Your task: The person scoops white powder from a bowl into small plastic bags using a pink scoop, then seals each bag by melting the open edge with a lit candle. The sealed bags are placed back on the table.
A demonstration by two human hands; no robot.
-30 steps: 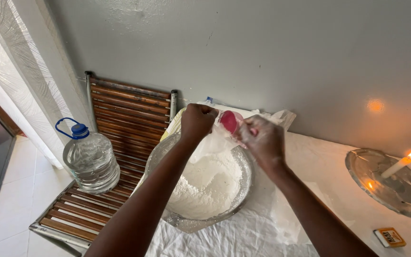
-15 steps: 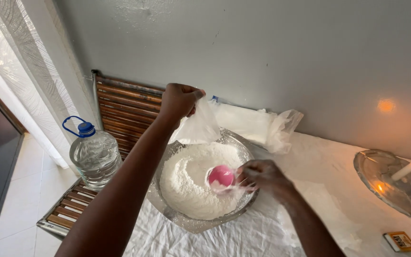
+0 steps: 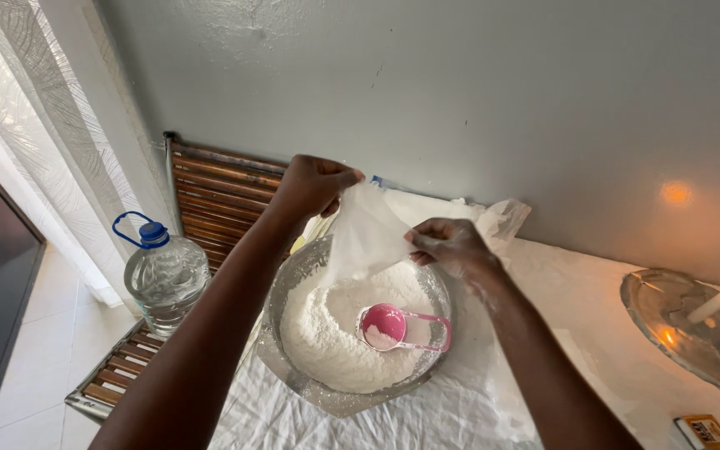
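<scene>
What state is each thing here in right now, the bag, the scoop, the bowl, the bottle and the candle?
Bag: held up over the bowl, pinched by the left hand and right hand.
Scoop: pink, lying in the flour, some flour inside.
Bowl: metal, holds a heap of flour.
Bottle: upright, blue cap on, on a slatted rack.
Candle: lit, on a metal tray.

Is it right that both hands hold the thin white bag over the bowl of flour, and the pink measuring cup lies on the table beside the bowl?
Not quite. The pink measuring cup lies inside the bowl, on the flour, as the head view shows. The left hand and right hand do hold the thin white bag over it.
</scene>
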